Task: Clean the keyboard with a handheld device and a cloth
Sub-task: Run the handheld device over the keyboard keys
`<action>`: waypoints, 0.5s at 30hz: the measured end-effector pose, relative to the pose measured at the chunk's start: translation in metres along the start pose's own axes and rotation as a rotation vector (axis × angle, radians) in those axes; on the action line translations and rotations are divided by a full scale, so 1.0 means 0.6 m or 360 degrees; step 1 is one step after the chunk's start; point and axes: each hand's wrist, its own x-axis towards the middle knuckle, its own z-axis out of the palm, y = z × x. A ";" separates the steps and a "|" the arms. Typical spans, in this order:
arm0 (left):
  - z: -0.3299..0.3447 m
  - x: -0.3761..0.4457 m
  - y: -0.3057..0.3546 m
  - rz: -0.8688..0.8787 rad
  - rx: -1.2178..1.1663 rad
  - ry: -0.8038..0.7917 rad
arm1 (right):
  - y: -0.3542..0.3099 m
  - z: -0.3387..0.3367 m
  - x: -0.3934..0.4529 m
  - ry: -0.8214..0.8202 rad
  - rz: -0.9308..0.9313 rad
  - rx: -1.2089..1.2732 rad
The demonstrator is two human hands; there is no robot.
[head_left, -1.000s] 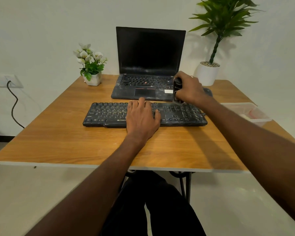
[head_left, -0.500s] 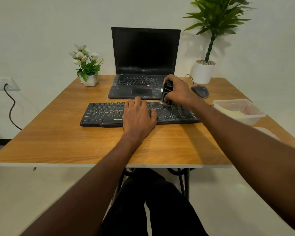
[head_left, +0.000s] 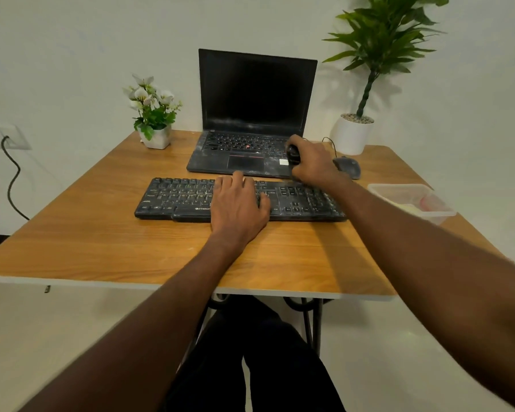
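The black keyboard point(head_left: 238, 200) lay across the middle of the wooden table point(head_left: 101, 233), parallel to the near edge, with a broad bare strip of wood between them; the left hand point(head_left: 238, 209) rested flat on its central keys, fingers straight and released; the right hand point(head_left: 314, 165) had its fingers clenched round a dark handheld device point(head_left: 293, 154), held at the keyboard's far edge, just right of centre; an open laptop point(head_left: 250, 138) stood just beyond, its front edge near the keyboard; a mouse point(head_left: 348, 167) lay right of the hand; a clear plastic container point(head_left: 411, 200) sat at the table's right edge; a small flower pot point(head_left: 155, 130) stood far left, a white planter point(head_left: 351, 133) far right; open wood lay left of the keyboard.
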 end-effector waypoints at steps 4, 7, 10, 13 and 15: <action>0.000 0.000 0.001 0.0001 0.0002 -0.0005 | 0.008 -0.018 0.001 0.0084 0.0057 -0.0046; 0.001 0.001 -0.001 -0.0003 -0.0008 -0.0004 | -0.005 -0.025 -0.015 0.0034 0.0011 0.0337; 0.001 -0.002 -0.001 -0.0003 -0.0045 0.0012 | 0.008 -0.026 -0.031 -0.0126 0.0004 0.0515; -0.002 -0.003 0.000 -0.0017 -0.0090 0.0017 | 0.022 -0.039 -0.036 -0.0120 0.0090 0.0474; -0.003 -0.004 0.001 -0.0013 -0.0092 0.0011 | 0.015 -0.044 -0.033 -0.0044 0.0009 0.0301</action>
